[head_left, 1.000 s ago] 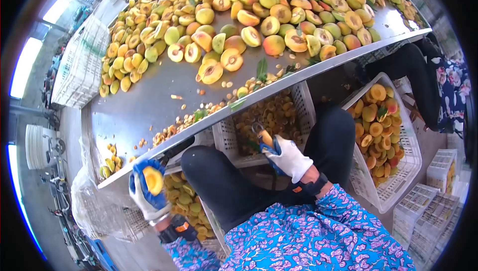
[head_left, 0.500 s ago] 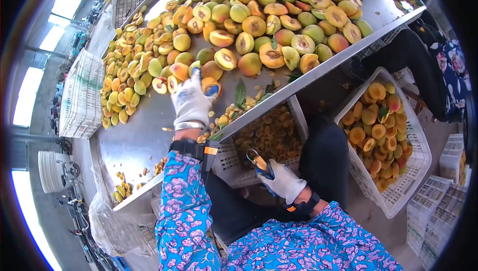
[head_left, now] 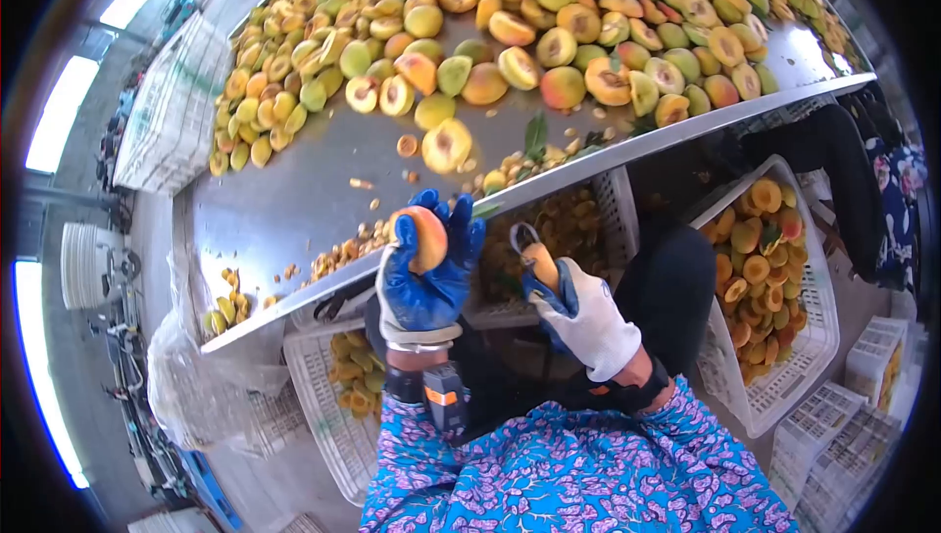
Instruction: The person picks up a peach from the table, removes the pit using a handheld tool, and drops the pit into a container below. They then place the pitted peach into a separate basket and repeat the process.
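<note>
My left hand [head_left: 429,288], in a white glove with a blue coated palm, is turned palm up with its fingers curled round a yellow-red peach [head_left: 428,239]. Whether the peach is whole or a half is hard to see. To the right, my gloved right hand [head_left: 592,325] grips a pitting tool [head_left: 540,265] by its wooden handle, the metal loop pointing up and away. Both hands are in front of the near edge of a metal table [head_left: 304,185], where a large cut peach half [head_left: 447,145] lies among small scraps and pits.
Piled peaches [head_left: 559,48], many halved, cover the far part of the table. Below its edge stand a crate of scraps [head_left: 618,208] and a crate of halves [head_left: 323,406]. Another full crate [head_left: 823,322] is at right, near a person's dark-clothed leg [head_left: 818,151].
My left hand has come back from the pile to the table's near edge, turning palm up with a peach in it. My right hand, still holding the tool, has risen slightly.
</note>
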Action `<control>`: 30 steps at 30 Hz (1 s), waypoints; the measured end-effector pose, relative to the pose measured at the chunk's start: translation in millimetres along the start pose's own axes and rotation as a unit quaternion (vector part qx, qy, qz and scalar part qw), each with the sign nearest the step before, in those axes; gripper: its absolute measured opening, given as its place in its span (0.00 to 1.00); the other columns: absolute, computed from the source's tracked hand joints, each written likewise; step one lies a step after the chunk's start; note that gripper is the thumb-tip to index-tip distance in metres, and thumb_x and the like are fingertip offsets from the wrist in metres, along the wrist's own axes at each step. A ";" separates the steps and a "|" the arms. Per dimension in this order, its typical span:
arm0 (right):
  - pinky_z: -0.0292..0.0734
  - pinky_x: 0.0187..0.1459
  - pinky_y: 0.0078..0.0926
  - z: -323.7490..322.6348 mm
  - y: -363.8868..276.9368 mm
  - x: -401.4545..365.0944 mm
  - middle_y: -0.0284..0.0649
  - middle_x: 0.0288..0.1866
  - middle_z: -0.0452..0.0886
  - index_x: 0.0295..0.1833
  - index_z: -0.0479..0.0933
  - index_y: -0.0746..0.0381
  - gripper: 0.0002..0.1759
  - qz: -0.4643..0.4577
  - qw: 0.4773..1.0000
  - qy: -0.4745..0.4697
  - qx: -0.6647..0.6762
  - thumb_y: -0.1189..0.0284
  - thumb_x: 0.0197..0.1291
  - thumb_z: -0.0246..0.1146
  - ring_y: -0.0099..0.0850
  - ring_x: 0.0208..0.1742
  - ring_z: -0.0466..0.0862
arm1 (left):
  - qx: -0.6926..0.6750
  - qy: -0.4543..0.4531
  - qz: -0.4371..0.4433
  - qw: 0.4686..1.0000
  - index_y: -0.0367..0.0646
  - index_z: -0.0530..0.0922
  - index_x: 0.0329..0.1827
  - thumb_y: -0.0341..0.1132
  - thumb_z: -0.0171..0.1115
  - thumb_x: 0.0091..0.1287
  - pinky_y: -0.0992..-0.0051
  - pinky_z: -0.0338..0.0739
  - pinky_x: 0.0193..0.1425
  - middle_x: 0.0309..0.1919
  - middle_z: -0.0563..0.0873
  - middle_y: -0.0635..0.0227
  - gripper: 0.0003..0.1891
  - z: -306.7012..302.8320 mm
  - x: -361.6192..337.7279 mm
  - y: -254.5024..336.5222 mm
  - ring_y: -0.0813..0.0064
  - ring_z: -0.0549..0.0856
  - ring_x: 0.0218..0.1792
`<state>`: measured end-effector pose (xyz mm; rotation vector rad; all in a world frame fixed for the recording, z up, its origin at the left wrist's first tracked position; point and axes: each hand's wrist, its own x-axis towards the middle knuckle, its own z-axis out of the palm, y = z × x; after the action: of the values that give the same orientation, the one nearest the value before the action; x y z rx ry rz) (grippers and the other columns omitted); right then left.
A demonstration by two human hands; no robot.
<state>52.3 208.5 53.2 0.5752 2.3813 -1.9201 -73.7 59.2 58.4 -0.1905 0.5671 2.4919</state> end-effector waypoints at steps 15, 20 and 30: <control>0.76 0.29 0.43 67.5 -19.5 -15.4 0.50 0.28 0.80 0.43 0.68 0.63 0.18 -0.104 0.958 -0.030 -0.264 0.64 0.56 0.66 0.49 0.29 0.82 | 0.173 0.034 0.080 0.981 0.37 0.71 0.59 0.51 0.41 0.75 0.57 0.74 0.61 0.51 0.80 0.58 0.26 -12.6 -51.2 -9.7 0.61 0.80 0.52; 0.76 0.29 0.44 76.0 -19.5 -20.4 0.52 0.26 0.80 0.42 0.68 0.65 0.15 -0.101 0.955 -0.033 -0.275 0.66 0.59 0.60 0.49 0.28 0.82 | 0.215 0.033 0.116 0.969 0.35 0.73 0.54 0.47 0.45 0.75 0.63 0.80 0.53 0.45 0.81 0.57 0.22 -26.7 -50.7 -9.6 0.65 0.82 0.46; 0.77 0.34 0.40 76.8 -1.5 -17.0 0.53 0.31 0.81 0.47 0.71 0.66 0.16 -0.028 0.977 -0.147 -0.149 0.67 0.59 0.61 0.51 0.33 0.82 | 0.318 0.052 0.083 0.943 0.34 0.78 0.39 0.39 0.58 0.69 0.73 0.81 0.34 0.30 0.85 0.58 0.13 -34.9 -45.6 -0.8 0.70 0.84 0.29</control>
<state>52.0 130.8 40.5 0.1917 2.4386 -1.4935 -35.2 21.7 38.4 -0.0202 1.4433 2.3193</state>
